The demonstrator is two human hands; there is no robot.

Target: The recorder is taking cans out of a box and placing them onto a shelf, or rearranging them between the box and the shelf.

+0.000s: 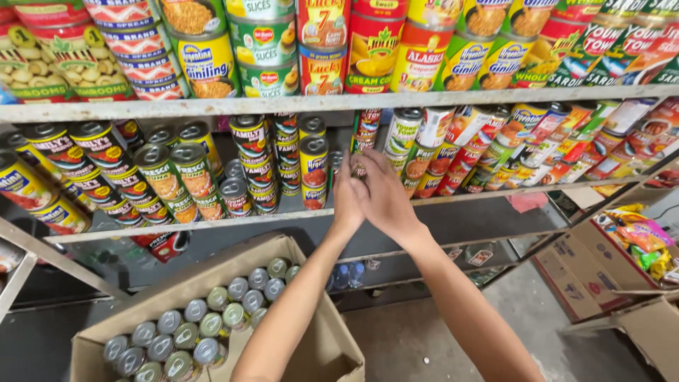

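Head view | both arms stretched fwd | left hand [346, 201] & right hand [385, 194] pinching can [358, 168] on mid shelf [212, 221]

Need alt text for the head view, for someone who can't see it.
Both hands, left hand and right hand, reach together to a can on the middle shelf packed with tins. Below left, an open cardboard box holds more silver-topped cans.

the right hand [385, 198] covers most of the left hand [346, 201] and whatever can they grip. top-shelf cans [262, 42] are cut off above; the near box [325, 346] below.
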